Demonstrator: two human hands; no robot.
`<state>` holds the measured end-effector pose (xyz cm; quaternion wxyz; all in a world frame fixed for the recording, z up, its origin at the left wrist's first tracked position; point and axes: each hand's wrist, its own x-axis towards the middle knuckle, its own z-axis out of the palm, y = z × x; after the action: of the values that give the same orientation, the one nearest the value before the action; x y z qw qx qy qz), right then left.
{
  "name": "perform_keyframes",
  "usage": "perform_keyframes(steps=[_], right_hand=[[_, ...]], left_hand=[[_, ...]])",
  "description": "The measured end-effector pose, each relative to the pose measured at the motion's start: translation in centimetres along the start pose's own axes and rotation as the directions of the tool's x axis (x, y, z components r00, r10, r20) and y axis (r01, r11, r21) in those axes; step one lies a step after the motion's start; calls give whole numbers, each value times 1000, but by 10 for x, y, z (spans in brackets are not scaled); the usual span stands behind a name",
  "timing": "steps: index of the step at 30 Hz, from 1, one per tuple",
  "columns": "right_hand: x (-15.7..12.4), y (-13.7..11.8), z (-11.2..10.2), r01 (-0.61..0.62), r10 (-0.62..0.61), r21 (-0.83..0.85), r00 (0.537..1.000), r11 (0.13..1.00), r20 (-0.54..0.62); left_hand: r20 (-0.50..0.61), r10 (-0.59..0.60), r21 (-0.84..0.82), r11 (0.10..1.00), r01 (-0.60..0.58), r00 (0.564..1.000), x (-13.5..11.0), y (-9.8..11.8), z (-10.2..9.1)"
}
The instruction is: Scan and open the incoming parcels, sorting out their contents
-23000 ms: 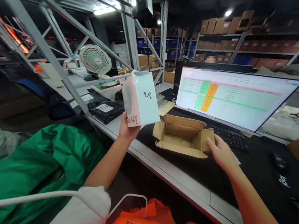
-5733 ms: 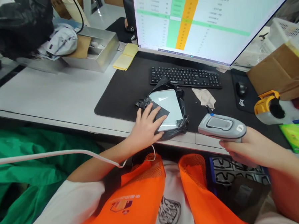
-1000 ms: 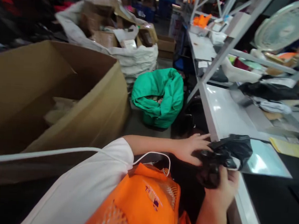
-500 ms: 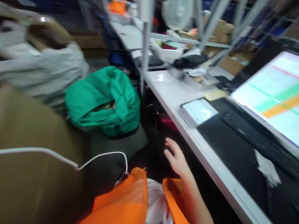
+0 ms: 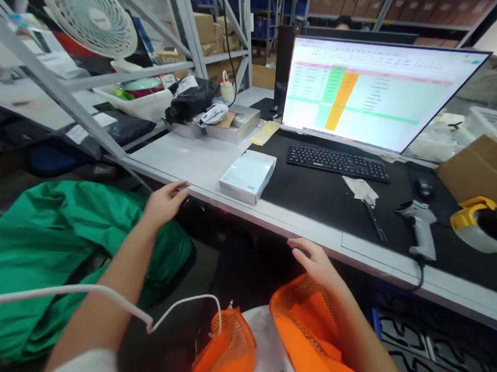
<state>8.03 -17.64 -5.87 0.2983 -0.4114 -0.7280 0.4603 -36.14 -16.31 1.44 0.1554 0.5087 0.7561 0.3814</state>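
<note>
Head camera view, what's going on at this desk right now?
A person in an orange vest sits at a desk, holding nothing. The left hand is open at the desk's front edge, close to a white box that lies flat half on the black mat. The right hand is open just below the edge. A scanner rests on the mat, untouched, near the keyboard and the lit monitor.

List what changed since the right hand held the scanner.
The scanner was let go and now lies on the black mat. The black bag came off the white box, which lies bare. The left hand is empty by the desk edge, the right hand empty below it. Keyboard and monitor stayed put.
</note>
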Motion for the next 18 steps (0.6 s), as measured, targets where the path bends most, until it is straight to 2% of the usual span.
perform_keyframes(steps=[2, 4, 5, 7, 10, 13, 15, 18], right_hand=[[-2, 4, 1, 7, -4, 36, 996, 999, -92], [-8, 11, 4, -4, 15, 72, 987, 997, -158], [-11, 16, 5, -13, 28, 83, 983, 996, -179], [-14, 23, 9, -25, 41, 79, 976, 997, -213], [0, 20, 13, 24, -21, 9, 960, 1000, -279], [42, -1, 20, 112, -159, -155, 928, 982, -338], [69, -16, 29, 131, -202, -236, 930, 963, -308], [81, -31, 46, 98, -139, -202, 969, 975, -204]], left_hand=[[108, -15, -97, 995, 26, 994, 39, 15, 27], [257, -15, -189, 980, 66, 966, 70, 26, 59], [321, -10, -222, 971, 85, 947, 80, 29, 72], [375, 0, -261, 960, 106, 927, 88, 28, 88], [358, 63, -363, 929, 77, 932, 74, 17, 93], [349, 226, -535, 845, -4, 909, 46, 11, 95], [312, 276, -592, 805, -41, 909, 20, 11, 99], [252, 222, -640, 768, -10, 942, -31, 11, 103]])
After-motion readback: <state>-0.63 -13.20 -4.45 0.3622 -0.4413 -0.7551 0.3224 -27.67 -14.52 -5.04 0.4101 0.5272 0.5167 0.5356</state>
